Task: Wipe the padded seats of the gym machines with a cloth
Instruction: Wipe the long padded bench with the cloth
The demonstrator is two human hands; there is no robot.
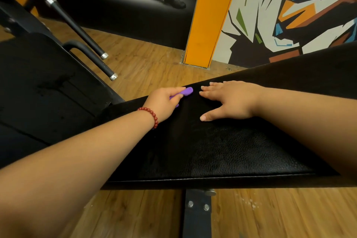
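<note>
I see the cloth (187, 91), a small purple wad, at the far edge of the black seat (222, 150), pressed to the pad. My view has the left hand (164, 100) curled round it: the fingers are folded over the cloth, so only its rounded tip shows past them and a scrap shows below the palm. The hand rests on the pad near the far left corner. A red bead bracelet (152, 115) sits on that wrist.

The right hand (229, 100) lies flat on the same pad, just right of the cloth and not touching it. Its fingers are straight and slightly spread, the thumb splayed toward me, and it holds nothing. The fingertips point at the cloth across a narrow gap.

The seat's grained black cover fills the middle of my view, and both forearms reach across it. Under its near edge a dark metal post (197, 212) with bolts runs down to the wood floor (146, 63). To the left stands another black machine with two black handles (77, 25) capped in chrome. Beyond are an orange pillar (208, 15) and a painted mural (289, 6).
</note>
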